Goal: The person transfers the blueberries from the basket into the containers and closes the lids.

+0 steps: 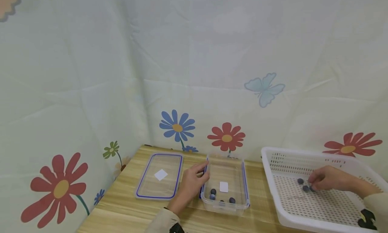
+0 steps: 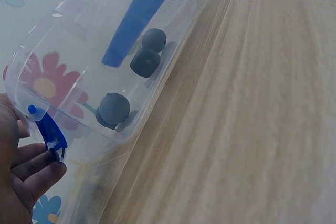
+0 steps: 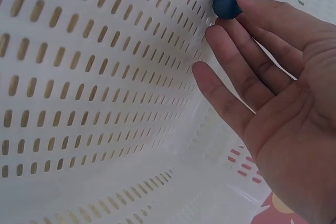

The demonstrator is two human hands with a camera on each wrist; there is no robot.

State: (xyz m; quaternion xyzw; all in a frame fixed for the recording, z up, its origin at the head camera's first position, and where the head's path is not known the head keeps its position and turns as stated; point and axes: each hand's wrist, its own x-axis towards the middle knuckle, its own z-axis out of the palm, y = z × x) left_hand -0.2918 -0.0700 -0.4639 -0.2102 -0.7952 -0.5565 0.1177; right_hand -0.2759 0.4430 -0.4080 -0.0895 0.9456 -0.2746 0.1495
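Observation:
My left hand (image 1: 191,181) is at the left side of a clear plastic food container (image 1: 227,165), its fingers curled at a blue latch (image 2: 51,132). Several dark blueberries (image 1: 232,200) lie toward the container's near end, around a small white label (image 1: 223,186). Over on the right, my right hand (image 1: 328,179) reaches into a white perforated basket (image 1: 274,199). Its thumb and forefinger pinch a blueberry (image 3: 227,4) low over the basket floor. Other blueberries (image 1: 300,181) sit right beside those fingertips. The remaining fingers are spread, with nothing in them.
Left of the container, a clear lid (image 1: 148,184) with a blue seal and a white label lies flat on the wood-grain table (image 1: 118,206). Behind everything hangs a pale cloth (image 1: 194,57) printed with flowers and a butterfly. The basket has raised side walls.

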